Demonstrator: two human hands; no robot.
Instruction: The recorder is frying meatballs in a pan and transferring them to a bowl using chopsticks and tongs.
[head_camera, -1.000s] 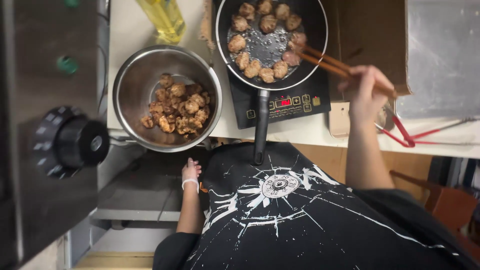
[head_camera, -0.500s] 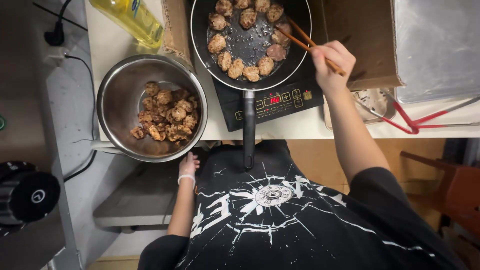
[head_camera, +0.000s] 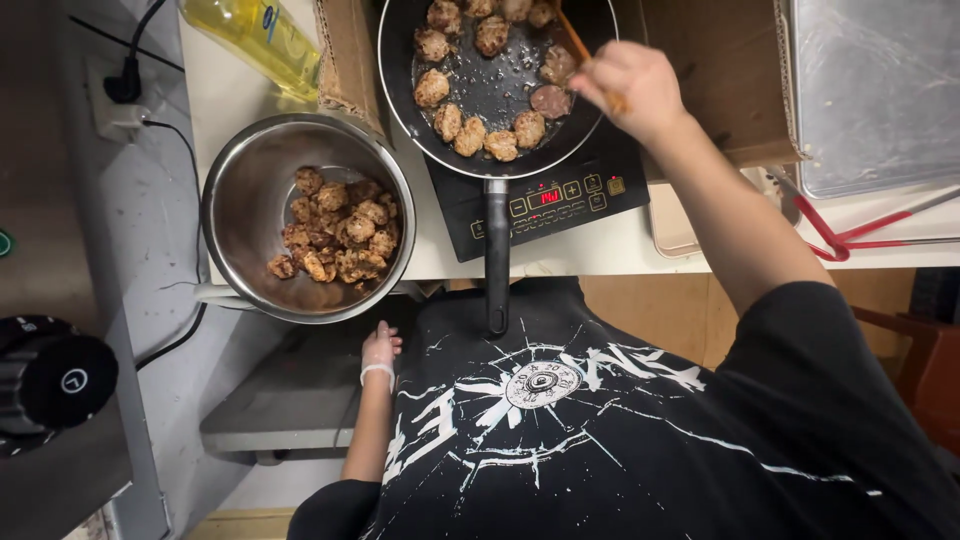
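Note:
My right hand (head_camera: 632, 85) grips wooden chopsticks (head_camera: 575, 40) over the right side of a black frying pan (head_camera: 400, 80). Several browned meat pieces (head_camera: 468, 132) lie around the pan's edge in oil. The pan sits on a black induction cooker (head_camera: 560, 205), its handle (head_camera: 497, 255) pointing toward me. My left hand (head_camera: 379, 348) hangs low beside my black printed shirt, below the counter edge, holding nothing. A steel bowl (head_camera: 235, 215) left of the pan holds several cooked pieces (head_camera: 330, 235).
A yellow oil bottle (head_camera: 262, 38) lies at the back left next to a cardboard box (head_camera: 345, 55). A metal tray (head_camera: 875, 90) and red tongs (head_camera: 850, 235) are on the right. A power socket with a cable (head_camera: 120, 100) is on the left.
The view has shifted, so the pan and bowl appear further right and higher. My right hand has moved in over the pan's right edge with the chopsticks. The left hand stays low.

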